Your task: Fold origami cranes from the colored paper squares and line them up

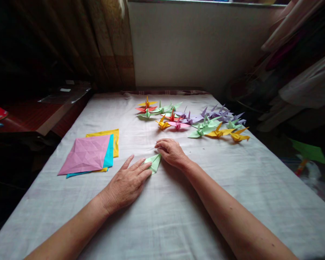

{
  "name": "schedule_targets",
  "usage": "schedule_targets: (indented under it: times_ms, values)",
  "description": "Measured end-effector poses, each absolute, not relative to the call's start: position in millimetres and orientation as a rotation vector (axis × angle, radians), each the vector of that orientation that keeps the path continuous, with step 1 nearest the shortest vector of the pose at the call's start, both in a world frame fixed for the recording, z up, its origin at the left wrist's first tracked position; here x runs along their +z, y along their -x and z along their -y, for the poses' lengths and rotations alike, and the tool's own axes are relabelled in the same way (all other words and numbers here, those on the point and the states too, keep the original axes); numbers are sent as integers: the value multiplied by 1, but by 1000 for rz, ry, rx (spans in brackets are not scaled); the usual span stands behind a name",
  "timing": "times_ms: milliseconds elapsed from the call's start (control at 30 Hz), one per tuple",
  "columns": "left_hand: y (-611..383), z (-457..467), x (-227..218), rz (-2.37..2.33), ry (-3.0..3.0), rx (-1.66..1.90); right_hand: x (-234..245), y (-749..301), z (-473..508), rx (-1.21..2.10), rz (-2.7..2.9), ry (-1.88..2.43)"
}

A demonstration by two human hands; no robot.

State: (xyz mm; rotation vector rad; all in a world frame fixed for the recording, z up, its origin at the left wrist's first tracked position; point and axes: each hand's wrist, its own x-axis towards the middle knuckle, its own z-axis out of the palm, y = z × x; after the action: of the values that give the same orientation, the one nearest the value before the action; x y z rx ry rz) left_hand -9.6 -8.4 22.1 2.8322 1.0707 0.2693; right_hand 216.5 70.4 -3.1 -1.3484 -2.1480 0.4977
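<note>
A small folded piece of light green paper lies on the cloth-covered table between my hands. My left hand rests flat with its fingers spread, the fingertips pressing on the paper's left part and hiding some of it. At the paper's upper right corner is my right hand, its fingers curled together; whether they pinch the corner or only touch it is hidden. Left of my hands lie creased paper sheets, a pink one on top, with blue and yellow ones showing beneath.
Several folded paper cranes stand toward the back, among them a pink crane, an orange-yellow crane and a purple crane. White cloth covers the table. A dark wooden surface adjoins at left; hanging clothes are at right.
</note>
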Motion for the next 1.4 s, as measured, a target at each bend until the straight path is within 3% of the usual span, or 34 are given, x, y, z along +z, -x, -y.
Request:
schedule_targets:
  times_ms: [267, 467, 867, 1167, 1400]
  values:
    - [19, -1, 24, -1051, -2865, 290, -10, -239, -13, 445, 2007, 1366]
    - [-9, 17, 10, -1365, -2846, 436, -5, -239, -19, 493, 1968, 1405]
    - [0, 26, -15, -1320, -3023, 401, -6, -238, -22, 452, 2000, 1461]
    - [-2, 26, -15, -1336, -3024, 397, -1, -224, 0, 144, 2393, 1385]
    - [-2, 25, -13, -1346, -3016, 370, -2, -221, 14, 212, 2455, 1735]
